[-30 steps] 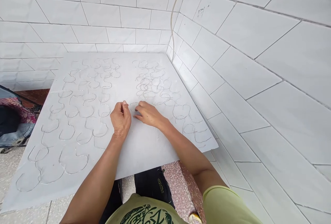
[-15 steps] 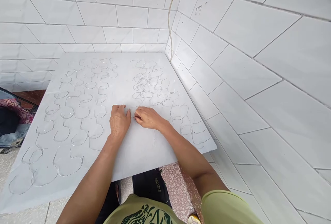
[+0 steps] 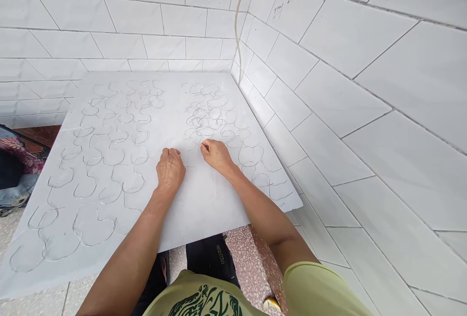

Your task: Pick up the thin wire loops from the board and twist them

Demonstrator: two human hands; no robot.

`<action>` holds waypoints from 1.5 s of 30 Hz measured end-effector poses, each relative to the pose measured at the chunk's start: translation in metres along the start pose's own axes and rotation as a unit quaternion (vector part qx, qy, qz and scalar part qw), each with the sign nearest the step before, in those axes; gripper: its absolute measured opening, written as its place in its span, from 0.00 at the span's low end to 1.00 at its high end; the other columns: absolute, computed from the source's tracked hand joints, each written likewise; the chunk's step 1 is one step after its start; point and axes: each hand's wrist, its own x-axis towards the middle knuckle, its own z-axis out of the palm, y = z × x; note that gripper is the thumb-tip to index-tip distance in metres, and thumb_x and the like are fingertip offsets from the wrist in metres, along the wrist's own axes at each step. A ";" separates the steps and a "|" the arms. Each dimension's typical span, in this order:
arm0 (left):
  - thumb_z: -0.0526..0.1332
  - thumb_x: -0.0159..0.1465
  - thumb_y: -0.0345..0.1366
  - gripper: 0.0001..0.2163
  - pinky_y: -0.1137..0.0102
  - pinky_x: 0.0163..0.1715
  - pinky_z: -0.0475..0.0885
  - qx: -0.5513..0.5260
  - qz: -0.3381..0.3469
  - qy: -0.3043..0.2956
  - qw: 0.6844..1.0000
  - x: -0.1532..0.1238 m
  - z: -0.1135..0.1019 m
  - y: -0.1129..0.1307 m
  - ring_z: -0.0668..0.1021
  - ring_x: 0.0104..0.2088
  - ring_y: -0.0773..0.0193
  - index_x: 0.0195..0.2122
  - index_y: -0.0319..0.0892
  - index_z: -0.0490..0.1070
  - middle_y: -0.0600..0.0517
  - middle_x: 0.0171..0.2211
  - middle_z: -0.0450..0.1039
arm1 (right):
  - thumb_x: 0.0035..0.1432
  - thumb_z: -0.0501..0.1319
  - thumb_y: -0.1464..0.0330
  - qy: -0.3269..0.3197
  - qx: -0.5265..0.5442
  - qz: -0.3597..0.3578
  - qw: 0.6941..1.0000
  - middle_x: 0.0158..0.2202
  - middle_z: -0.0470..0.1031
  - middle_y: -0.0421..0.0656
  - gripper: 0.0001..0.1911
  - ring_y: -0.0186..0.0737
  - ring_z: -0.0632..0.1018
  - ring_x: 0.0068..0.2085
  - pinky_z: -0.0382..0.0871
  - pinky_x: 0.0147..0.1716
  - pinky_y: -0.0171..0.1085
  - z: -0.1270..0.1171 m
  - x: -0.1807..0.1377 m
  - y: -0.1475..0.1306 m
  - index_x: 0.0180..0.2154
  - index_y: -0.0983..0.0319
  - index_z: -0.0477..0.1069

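Many thin, curved pieces of wire lie in wavy rows on a pale grey board. My left hand rests over the board's middle, its fingers curled closed, with a fine wire end showing beside it. To its right, my right hand pinches thumb and forefinger together by the near edge of a tangled cluster of wires. A faint strand shows near its fingertips. Most of what either hand grips is hidden by the fingers.
White tiled walls meet behind the board, and a thin cable hangs in their corner. At the far left are piled clothes. Below the near edge sit a black bag and a speckled stone surface.
My right hand has moved right and away from me, widening the gap between my hands. My left hand has stayed nearly in place, its thumb and fingers drawn closer together.
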 end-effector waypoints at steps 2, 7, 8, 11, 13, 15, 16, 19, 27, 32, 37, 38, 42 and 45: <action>0.52 0.70 0.29 0.08 0.61 0.34 0.70 -0.008 -0.004 0.013 1.000 -0.001 0.001 0.001 0.77 0.42 0.50 0.46 0.40 0.69 0.39 0.46 0.69 | 0.68 0.53 0.63 -0.017 0.039 0.028 0.999 0.19 0.58 0.37 0.21 0.33 0.58 0.23 0.49 0.24 0.36 0.000 -0.001 -0.004 0.22 0.59 0.54; 0.51 0.71 0.31 0.08 0.62 0.32 0.69 -0.066 -0.003 0.039 0.997 -0.005 -0.001 0.004 0.76 0.37 0.54 0.47 0.40 0.66 0.40 0.47 0.69 | 0.67 0.58 0.53 -0.076 0.213 0.117 0.967 0.28 0.76 0.41 0.19 0.33 0.70 0.24 0.60 0.22 0.33 -0.002 -0.001 -0.013 0.32 0.61 0.72; 0.51 0.71 0.31 0.08 0.62 0.32 0.69 -0.076 0.002 0.040 0.996 -0.006 -0.002 0.004 0.76 0.36 0.54 0.47 0.40 0.66 0.40 0.48 0.69 | 0.66 0.58 0.53 -0.083 0.249 0.128 0.956 0.30 0.78 0.42 0.19 0.32 0.71 0.23 0.60 0.21 0.33 -0.002 0.000 -0.013 0.35 0.61 0.73; 0.51 0.71 0.32 0.07 0.62 0.32 0.70 -0.094 0.022 0.035 0.995 -0.007 -0.002 0.006 0.76 0.36 0.55 0.46 0.41 0.66 0.40 0.48 0.69 | 0.65 0.60 0.53 -0.092 0.346 0.147 0.922 0.30 0.78 0.43 0.18 0.30 0.71 0.23 0.57 0.18 0.31 -0.002 0.004 -0.012 0.38 0.62 0.75; 0.51 0.71 0.33 0.06 0.62 0.32 0.70 -0.102 0.033 0.027 0.994 -0.007 -0.003 0.007 0.76 0.36 0.55 0.46 0.41 0.65 0.41 0.47 0.69 | 0.65 0.62 0.55 -0.099 0.385 0.156 0.904 0.30 0.77 0.43 0.17 0.29 0.70 0.22 0.56 0.16 0.31 -0.002 0.006 -0.010 0.39 0.63 0.76; 0.51 0.71 0.33 0.06 0.62 0.32 0.70 -0.113 0.035 0.020 0.993 -0.007 -0.003 0.008 0.76 0.36 0.56 0.45 0.41 0.65 0.41 0.47 0.69 | 0.64 0.62 0.59 -0.104 0.403 0.163 0.894 0.30 0.76 0.42 0.14 0.29 0.70 0.22 0.56 0.16 0.30 -0.002 0.007 -0.008 0.39 0.63 0.76; 0.51 0.71 0.33 0.06 0.63 0.32 0.70 -0.119 0.033 0.017 0.992 -0.007 -0.004 0.008 0.77 0.36 0.56 0.45 0.41 0.66 0.41 0.47 0.69 | 0.64 0.62 0.60 -0.105 0.410 0.165 0.891 0.30 0.76 0.42 0.12 0.29 0.71 0.22 0.56 0.16 0.30 -0.002 0.008 -0.007 0.39 0.63 0.77; 0.51 0.71 0.33 0.07 0.62 0.33 0.70 -0.143 0.027 0.010 0.989 -0.006 -0.007 0.008 0.77 0.38 0.56 0.46 0.41 0.66 0.41 0.48 0.70 | 0.63 0.63 0.62 -0.102 0.429 0.158 0.884 0.29 0.75 0.41 0.11 0.28 0.70 0.22 0.57 0.16 0.29 -0.003 0.009 -0.004 0.39 0.63 0.77; 0.56 0.70 0.42 0.10 0.62 0.39 0.72 -0.243 0.014 -0.025 0.970 -0.004 -0.014 0.008 0.78 0.36 0.58 0.46 0.43 0.70 0.46 0.41 0.77 | 0.62 0.64 0.56 -0.052 0.453 0.124 0.881 0.26 0.74 0.40 0.16 0.28 0.70 0.21 0.57 0.16 0.29 -0.007 0.006 -0.003 0.34 0.63 0.76; 0.58 0.69 0.47 0.15 0.63 0.38 0.72 -0.263 0.010 -0.014 0.965 -0.005 -0.015 0.010 0.77 0.34 0.60 0.49 0.42 0.70 0.46 0.41 0.77 | 0.65 0.59 0.55 0.056 0.356 0.137 0.923 0.24 0.74 0.40 0.19 0.29 0.69 0.19 0.59 0.16 0.31 -0.012 0.004 -0.006 0.27 0.61 0.71; 0.57 0.69 0.46 0.14 0.63 0.36 0.72 -0.251 0.017 -0.029 0.967 -0.006 -0.015 0.009 0.77 0.34 0.60 0.47 0.42 0.71 0.46 0.41 0.77 | 0.66 0.57 0.60 0.130 0.278 0.127 0.943 0.25 0.73 0.40 0.21 0.30 0.69 0.20 0.59 0.18 0.32 -0.018 0.005 -0.005 0.21 0.59 0.61; 0.57 0.70 0.46 0.14 0.63 0.36 0.72 -0.250 0.018 -0.031 0.968 -0.006 -0.015 0.009 0.77 0.34 0.59 0.47 0.42 0.71 0.46 0.41 0.77 | 0.66 0.56 0.60 0.139 0.275 0.127 0.943 0.24 0.72 0.40 0.20 0.31 0.69 0.20 0.59 0.18 0.32 -0.020 0.005 -0.004 0.22 0.59 0.61; 0.56 0.70 0.46 0.13 0.63 0.36 0.72 -0.248 0.022 -0.031 0.968 -0.006 -0.014 0.007 0.77 0.34 0.59 0.47 0.42 0.71 0.45 0.40 0.76 | 0.66 0.56 0.62 0.134 0.315 0.135 0.930 0.20 0.68 0.38 0.17 0.31 0.67 0.18 0.59 0.18 0.33 -0.030 0.009 0.002 0.24 0.59 0.65; 0.56 0.70 0.46 0.13 0.63 0.36 0.73 -0.249 0.024 -0.031 0.968 -0.006 -0.014 0.007 0.77 0.34 0.59 0.46 0.43 0.71 0.46 0.41 0.76 | 0.66 0.57 0.58 0.123 0.329 0.139 0.926 0.18 0.66 0.37 0.18 0.30 0.65 0.18 0.59 0.17 0.32 -0.038 0.012 0.008 0.25 0.60 0.67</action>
